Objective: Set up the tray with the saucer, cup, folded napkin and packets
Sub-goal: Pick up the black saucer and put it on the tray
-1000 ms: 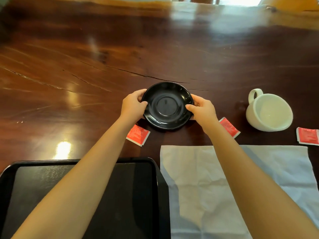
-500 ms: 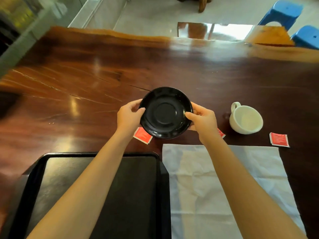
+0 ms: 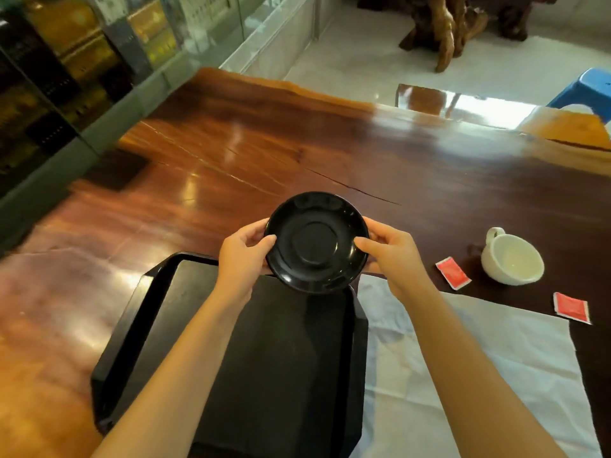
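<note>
I hold a black saucer [image 3: 315,241] in the air by its two sides, my left hand [image 3: 243,256] on its left rim and my right hand [image 3: 391,256] on its right rim. It hangs over the far right corner of the black tray [image 3: 155,312]. A white napkin [image 3: 463,368] lies unfolded right of the tray. The white cup [image 3: 510,264] stands on the table further right. Two red packets lie near it, one [image 3: 453,272] left of the cup and one [image 3: 572,308] at the napkin's far corner.
The dark polished wooden table [image 3: 264,153] stretches ahead and to the left. Glass cabinets [image 3: 66,61] stand along the left. A blue stool [image 3: 585,90] and a carved wooden piece [image 3: 456,28] stand beyond the table's far edge.
Both hands have lifted the saucer off the table and brought it back toward me, over the tray's far edge. My view has tipped up; the red packet left of the saucer is out of sight.
</note>
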### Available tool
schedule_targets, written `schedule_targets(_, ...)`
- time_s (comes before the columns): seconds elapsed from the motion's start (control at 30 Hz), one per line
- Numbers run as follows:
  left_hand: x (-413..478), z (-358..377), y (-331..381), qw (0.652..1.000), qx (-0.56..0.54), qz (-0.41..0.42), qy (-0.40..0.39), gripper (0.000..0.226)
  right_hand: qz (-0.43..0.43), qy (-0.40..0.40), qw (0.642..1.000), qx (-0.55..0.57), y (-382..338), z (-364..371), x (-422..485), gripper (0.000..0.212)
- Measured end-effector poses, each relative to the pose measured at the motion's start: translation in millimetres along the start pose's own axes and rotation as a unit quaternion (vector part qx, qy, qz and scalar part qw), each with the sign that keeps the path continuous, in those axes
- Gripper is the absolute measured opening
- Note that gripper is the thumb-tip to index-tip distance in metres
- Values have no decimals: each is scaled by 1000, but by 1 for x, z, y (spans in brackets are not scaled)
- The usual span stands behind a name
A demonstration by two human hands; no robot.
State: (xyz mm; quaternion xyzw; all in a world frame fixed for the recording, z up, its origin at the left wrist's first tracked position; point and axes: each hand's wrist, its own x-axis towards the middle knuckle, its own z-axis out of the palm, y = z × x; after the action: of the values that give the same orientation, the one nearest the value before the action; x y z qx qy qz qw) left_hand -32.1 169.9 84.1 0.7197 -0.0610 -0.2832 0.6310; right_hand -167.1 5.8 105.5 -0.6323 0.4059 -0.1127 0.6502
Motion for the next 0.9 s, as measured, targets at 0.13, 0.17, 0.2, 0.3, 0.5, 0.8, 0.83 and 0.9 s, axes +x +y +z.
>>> schedule_targets(0.13, -22, -38, -21, 999, -12, -29, 38, 33, 24, -47, 999, -5, 17, 37, -8, 43)
schedule_targets(0.17, -26, -47, -26, 998, -11, -38, 49, 33, 30, -55, 998, -9, 22, 47, -9, 42)
schedule_targets(0.2, -30, -56, -32, 997, -12, -48, 58, 33, 36, -60, 997, -18, 28, 57, -11, 42)
schedule_targets(0.3, -41, -79, -45, 994, -9, -76, 80, 38, 49, -76, 994, -53, 45, 84, -12, 41)
schedule_targets(0.5, -55, -118, -67, 988, -9, -102, 117, 42, 90, -105, 986, -89, 76, 130, -12, 42)
schedule_targets(0.8, -52, -146, -101, 978, -20, -149, 145, 44, 134, -118, 974, -140, 108, 171, -13, 40)
schedule_targets(0.83, -51, -148, -103, 978, -19, -148, 144, 44, 136, -117, 974, -141, 110, 173, -14, 41)
schedule_targets(0.9, -51, -150, -106, 979, -7, -146, 141, 44, 139, -115, 972, -147, 113, 178, -16, 42)
